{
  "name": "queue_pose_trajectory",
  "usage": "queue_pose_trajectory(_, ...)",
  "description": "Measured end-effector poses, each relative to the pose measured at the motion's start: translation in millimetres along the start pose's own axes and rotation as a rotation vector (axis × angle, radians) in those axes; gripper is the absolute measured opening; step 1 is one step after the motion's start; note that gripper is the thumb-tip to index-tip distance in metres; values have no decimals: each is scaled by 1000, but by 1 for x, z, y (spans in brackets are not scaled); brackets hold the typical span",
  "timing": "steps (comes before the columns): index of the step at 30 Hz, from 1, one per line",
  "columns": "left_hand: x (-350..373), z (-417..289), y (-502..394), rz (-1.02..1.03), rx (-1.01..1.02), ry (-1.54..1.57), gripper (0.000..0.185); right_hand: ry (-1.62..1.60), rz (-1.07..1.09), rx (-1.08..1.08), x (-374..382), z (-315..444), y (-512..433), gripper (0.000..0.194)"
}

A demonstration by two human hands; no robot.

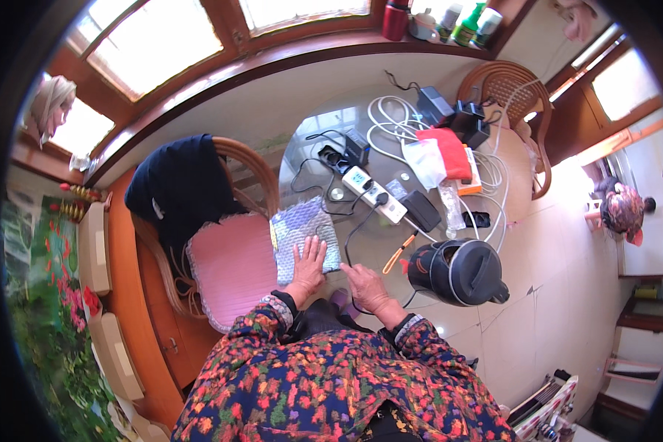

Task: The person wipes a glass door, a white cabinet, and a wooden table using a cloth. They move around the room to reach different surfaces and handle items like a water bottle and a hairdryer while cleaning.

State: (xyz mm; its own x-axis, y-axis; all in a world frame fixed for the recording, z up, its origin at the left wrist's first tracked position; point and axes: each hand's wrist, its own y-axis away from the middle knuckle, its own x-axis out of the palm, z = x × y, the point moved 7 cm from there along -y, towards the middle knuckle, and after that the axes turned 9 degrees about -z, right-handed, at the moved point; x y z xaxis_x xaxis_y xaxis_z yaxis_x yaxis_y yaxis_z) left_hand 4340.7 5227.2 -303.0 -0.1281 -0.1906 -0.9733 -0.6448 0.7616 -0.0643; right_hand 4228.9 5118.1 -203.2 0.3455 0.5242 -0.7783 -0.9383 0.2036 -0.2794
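Observation:
A quilted, checked cloth pad (304, 229) lies at the near left edge of a round glass table (364, 237). My left hand (308, 269) rests flat on its lower part, fingers apart. Beside the pad's lower right corner is my right hand (367, 287), its index finger pointing at the corner; its other fingers are curled, and whether they hold anything is unclear. A black cable runs down past this hand. A white power strip (374, 194) with plugs in it lies beyond the pad. To the right stands a black electric kettle (456, 272) with its lid down.
Coiled white cables (395, 119), black adapters (436, 105), a red pouch (447, 153) and an orange loop strap (399, 253) are on the table. A rattan chair with a pink cushion (235, 265) stands left, another rattan chair (508, 94) behind. A person (621, 210) is at far right.

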Motion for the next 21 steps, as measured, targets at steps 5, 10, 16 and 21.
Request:
queue_pose_trajectory(5,4,-24,13,-9,-26,-5,79,16,86,14,18,-9,15,34)
queue_pose_trajectory(10,-2,-22,15,95,21,14,80,-12,162,61,25,-22,35,33)
queue_pose_trajectory(16,-9,-15,7,124,44,-61,78,-61,171,141,13,-35,77,35)
queue_pose_trajectory(21,-10,1,-3,102,74,-26,82,82,150,208,-1,-46,121,42)
